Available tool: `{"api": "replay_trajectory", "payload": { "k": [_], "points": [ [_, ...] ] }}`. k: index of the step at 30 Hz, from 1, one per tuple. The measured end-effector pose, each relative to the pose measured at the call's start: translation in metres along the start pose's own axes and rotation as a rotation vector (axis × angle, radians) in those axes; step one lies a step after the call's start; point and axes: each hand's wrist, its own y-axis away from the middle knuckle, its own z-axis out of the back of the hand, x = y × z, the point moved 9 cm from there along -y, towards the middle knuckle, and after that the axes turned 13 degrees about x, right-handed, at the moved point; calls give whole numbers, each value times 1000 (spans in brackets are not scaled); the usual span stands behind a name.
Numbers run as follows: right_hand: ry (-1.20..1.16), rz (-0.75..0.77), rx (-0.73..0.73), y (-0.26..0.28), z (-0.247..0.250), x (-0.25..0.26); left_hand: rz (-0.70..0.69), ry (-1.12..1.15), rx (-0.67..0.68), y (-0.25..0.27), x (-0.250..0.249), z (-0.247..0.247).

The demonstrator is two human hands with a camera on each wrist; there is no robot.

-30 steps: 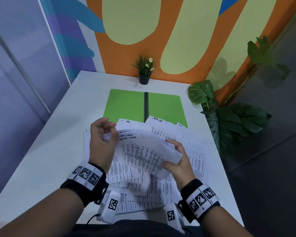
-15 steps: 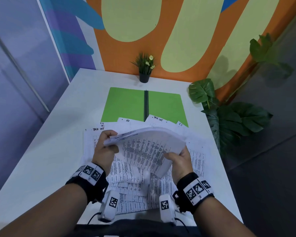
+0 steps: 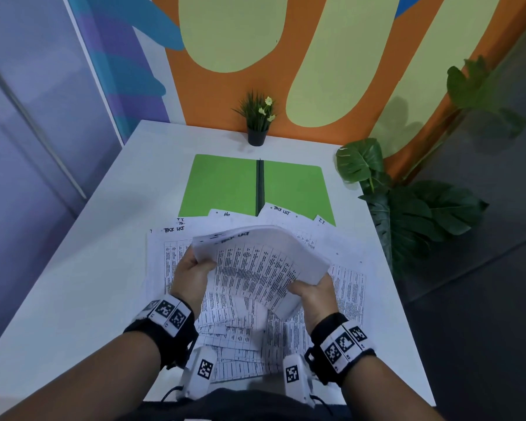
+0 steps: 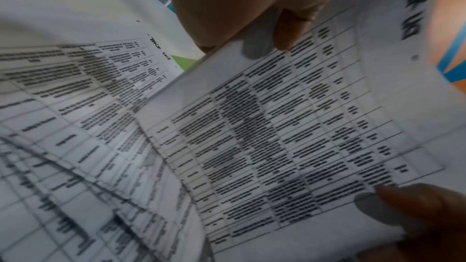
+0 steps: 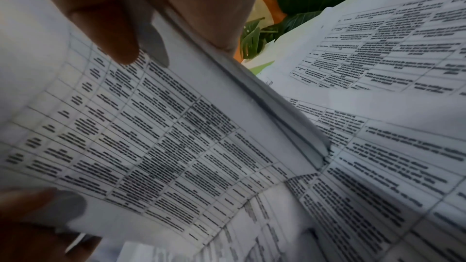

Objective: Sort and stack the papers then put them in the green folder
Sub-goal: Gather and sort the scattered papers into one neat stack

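The white bench (image 3: 82, 268) shows bare surface along its left side, while loose papers (image 3: 343, 287) spread nearly to its right edge, beyond which a leafy plant (image 3: 413, 214) stands. The green folder (image 3: 225, 186) lies open and flat near the far edge, its near edge under the sheets. Above the spread, the left hand (image 3: 192, 271) and right hand (image 3: 313, 293) each pinch a side of a bowed stack of papers (image 3: 261, 259) printed with dense tables.
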Motion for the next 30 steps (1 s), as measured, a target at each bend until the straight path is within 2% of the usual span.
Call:
{"api": "replay_trajectory", "payload": {
  "k": [4,8,11,14,16,19,23,28,30],
  "points": [
    [77,-61,53,-2,-1,-11,74,-108,84,-5,17,3],
    [97,-92,52,-6,4,-21,50,-347,195,-4,17,-5],
    [134,-117,55,-10,7,-30,38,-383,236,-4,22,-8],
    [281,-200,64,-11,8,-48,48,-474,267,-4,30,-9],
    [383,-235,63,-11,11,-59,41,-542,233,-5,31,-7],
    [414,-248,48,-13,18,-60,24,-718,188,-13,30,-3],
    [388,-151,47,-14,31,-41,109,-690,108,-20,34,14],
    [374,-197,-64,-12,80,-46,257,-593,43,-21,52,47],
    [389,-206,-39,-13,81,-51,286,-567,56,-18,57,48]
  ]
}}
